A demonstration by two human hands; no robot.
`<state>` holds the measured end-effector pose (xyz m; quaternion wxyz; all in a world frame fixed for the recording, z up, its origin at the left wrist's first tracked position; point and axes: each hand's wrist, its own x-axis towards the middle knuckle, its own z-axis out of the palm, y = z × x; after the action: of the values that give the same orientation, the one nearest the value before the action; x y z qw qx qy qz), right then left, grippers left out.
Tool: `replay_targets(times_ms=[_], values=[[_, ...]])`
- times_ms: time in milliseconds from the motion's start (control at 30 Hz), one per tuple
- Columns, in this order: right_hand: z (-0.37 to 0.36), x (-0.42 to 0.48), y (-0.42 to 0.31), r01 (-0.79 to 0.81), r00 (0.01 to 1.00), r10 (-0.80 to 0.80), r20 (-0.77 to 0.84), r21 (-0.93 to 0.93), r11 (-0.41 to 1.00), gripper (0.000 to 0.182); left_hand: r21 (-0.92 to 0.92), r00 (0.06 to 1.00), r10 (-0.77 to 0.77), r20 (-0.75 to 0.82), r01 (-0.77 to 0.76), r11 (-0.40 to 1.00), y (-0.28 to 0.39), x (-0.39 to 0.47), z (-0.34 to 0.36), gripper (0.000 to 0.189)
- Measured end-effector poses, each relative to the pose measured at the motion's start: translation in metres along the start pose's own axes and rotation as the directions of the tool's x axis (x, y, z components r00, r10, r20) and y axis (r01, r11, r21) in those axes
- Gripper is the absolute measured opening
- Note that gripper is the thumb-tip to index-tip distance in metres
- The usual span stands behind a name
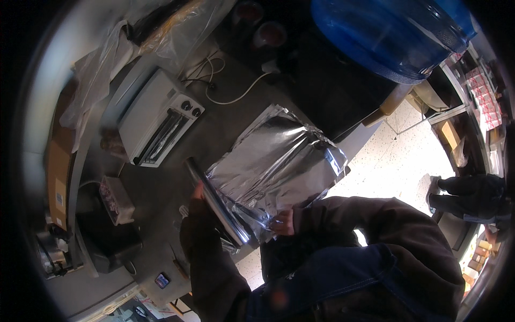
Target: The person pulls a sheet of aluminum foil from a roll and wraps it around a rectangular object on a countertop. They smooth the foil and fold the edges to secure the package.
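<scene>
A roll of aluminium foil (219, 205) lies slantwise in front of me. My left hand (197, 195) grips it along its left side, partly hidden by the sleeve. Beside the roll, a wide crumpled foil sheet (273, 157) covers something flat on the dark counter, and what is under it cannot be seen. At the near corner of the sheet, my right hand (283, 222) has its bent fingers closed on the creased foil.
A white toaster oven (161, 116) stands on the dark counter (157, 201), with a loose pale cable (237, 102) behind. A large blue water bottle (386, 36) is at the back right. Near the left sit a small filled container (116, 201) and a phone (162, 280). Another person (470, 197) stands at right.
</scene>
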<state>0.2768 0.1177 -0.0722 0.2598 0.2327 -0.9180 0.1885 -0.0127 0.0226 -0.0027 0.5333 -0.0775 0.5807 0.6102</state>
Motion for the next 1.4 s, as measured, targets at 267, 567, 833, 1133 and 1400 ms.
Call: replay_targets(times_ms=[267,567,833,1133,1400], values=[[-0.027,0.005,0.003,-0.229,0.887,0.14,0.44,0.154,0.961,0.021,-0.004,0.995,-0.032,-0.096,0.032,0.999,0.001,-0.006,0.01,0.043],[-0.039,0.04,0.044,-0.592,0.733,0.617,0.286,-0.18,0.786,0.061,-0.019,0.987,0.128,-0.097,-0.13,0.991,-0.006,-0.02,0.005,0.051],[-0.025,0.041,0.051,-0.689,0.461,0.681,0.569,-0.253,0.679,0.082,-0.35,0.883,0.354,0.308,-0.241,0.905,-0.022,-0.041,-0.045,0.061],[-0.113,0.141,-0.003,-0.697,0.688,0.502,0.524,0.67,0.257,0.04,-0.507,0.898,0.429,-0.097,-0.415,0.755,-0.059,-0.108,0.037,0.081],[-0.105,0.131,-0.013,-0.785,0.599,0.575,0.558,0.552,0.282,0.027,-0.492,0.857,0.51,-0.069,-0.474,0.731,-0.084,-0.104,0.044,0.088]])
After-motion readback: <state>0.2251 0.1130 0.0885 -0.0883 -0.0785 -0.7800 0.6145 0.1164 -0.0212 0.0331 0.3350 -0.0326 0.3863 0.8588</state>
